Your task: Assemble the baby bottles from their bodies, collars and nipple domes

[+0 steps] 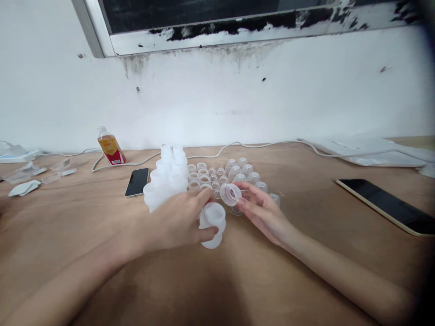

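Note:
My left hand [178,219] is closed around a frosted white plastic bottle [212,222], its open mouth tilted up toward me. Between the thumb and fingers of my right hand [265,213] is a translucent threaded collar [230,194], its ridged inside facing the bottle. The two pieces are close but apart. Beyond my left hand stand rows of similar white bottles [166,176]. Beside them lie several pale rings [203,172], then small clear nipple-shaped pieces [215,177]. Clear dome covers [247,170] stand behind my right hand, which hides some of them.
A phone [137,182] lies left of the bottles, and a larger phone [390,206] at the right. A drink bottle [111,146] stands near the wall. A white cable [272,143] runs along the back of the wooden table [217,290]. Clear plastic bits [50,174] lie far left.

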